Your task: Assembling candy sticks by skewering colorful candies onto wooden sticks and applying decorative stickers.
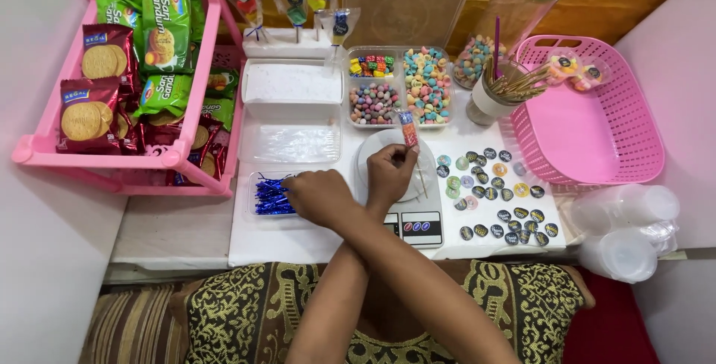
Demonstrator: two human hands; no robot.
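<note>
Head view: arms crossed at the forearms. Right hand [321, 198] reaching across to the left, fingers curled down onto blue twist ties [271, 195] in a clear tray [253, 218]; whether pinched cannot tell. Left hand [389, 174] crossed to the right, pinching a small candy-filled packet on a stick [409, 131] upright above the white kitchen scale [406, 218]. Round stickers [492, 192] just beyond that hand; pink basket [597, 148] farther out.

We see our bare forearms and hands, no sleeves, rings or bracelets showing, and a black garment [522, 297] patterned with ornate cream-gold scrollwork across our lap
</note>
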